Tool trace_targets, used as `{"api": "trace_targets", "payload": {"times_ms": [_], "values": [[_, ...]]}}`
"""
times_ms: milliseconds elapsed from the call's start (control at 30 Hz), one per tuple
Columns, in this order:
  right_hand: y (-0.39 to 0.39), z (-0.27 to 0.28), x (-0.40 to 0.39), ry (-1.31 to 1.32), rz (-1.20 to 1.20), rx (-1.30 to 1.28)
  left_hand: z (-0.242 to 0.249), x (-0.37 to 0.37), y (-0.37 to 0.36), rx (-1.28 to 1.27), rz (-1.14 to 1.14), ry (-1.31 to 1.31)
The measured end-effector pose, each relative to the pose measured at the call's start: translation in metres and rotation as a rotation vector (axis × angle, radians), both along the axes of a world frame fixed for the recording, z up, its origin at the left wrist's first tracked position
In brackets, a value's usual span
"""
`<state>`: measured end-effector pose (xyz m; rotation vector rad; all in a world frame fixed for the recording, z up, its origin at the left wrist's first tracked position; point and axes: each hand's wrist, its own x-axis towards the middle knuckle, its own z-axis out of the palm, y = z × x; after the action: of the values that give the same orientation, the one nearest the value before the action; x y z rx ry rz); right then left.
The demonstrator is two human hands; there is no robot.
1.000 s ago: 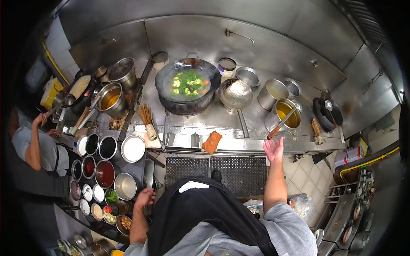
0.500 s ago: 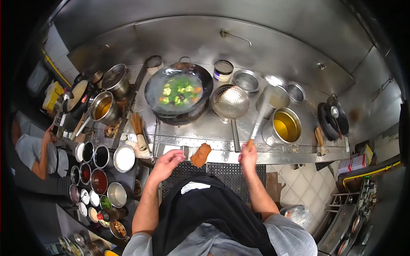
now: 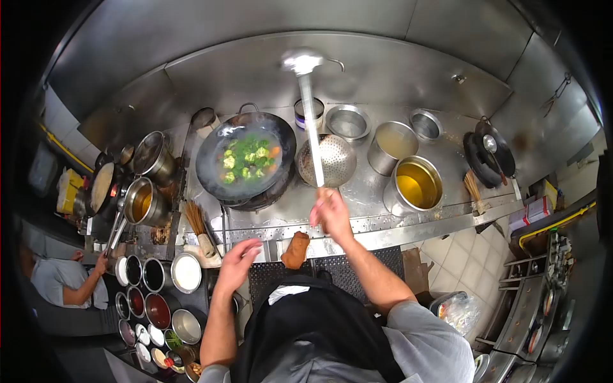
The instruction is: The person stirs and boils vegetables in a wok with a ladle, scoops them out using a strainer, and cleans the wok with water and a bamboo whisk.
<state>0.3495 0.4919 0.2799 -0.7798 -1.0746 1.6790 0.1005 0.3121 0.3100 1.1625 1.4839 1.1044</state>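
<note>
My right hand [image 3: 330, 212] is closed round the wooden handle of a long metal ladle [image 3: 311, 124], whose blurred bowl is raised towards the back wall, over the perforated strainer [image 3: 327, 161]. Near the counter's front edge, my left hand [image 3: 240, 257] is held with its fingers apart and nothing in it. To its right is a brown folded cloth [image 3: 295, 250]. Broccoli and orange pieces lie in steaming liquid in the black wok [image 3: 211, 156], left of the strainer.
A pot of yellow oil [image 3: 418, 184] and a pot of cloudy liquid [image 3: 392, 145] stand right of the strainer. Sauce containers [image 3: 158, 311] fill the lower left. A bamboo brush [image 3: 200, 228] lies left of my left hand. Another person [image 3: 60, 281] is at the far left.
My right hand has moved left and slightly up, swinging the ladle from above the pots to over the strainer. The camera view has shifted. My left hand remains free.
</note>
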Motion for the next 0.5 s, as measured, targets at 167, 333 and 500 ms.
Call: {"api": "trace_targets", "payload": {"times_ms": [167, 333, 500], "values": [[0.118, 0.055, 0.026, -0.549, -0.446, 0.153, -0.027, -0.055, -0.071, -0.146, 0.262, -0.031], [0.169, 0.047, 0.016, -0.016, -0.229, -0.164, -0.052, -0.057, -0.094, -0.231, 0.282, -0.036], [0.107, 0.030, 0.020, 0.343, 0.020, -0.276, -0.052, -0.051, -0.078, -0.232, 0.247, -0.055]]}}
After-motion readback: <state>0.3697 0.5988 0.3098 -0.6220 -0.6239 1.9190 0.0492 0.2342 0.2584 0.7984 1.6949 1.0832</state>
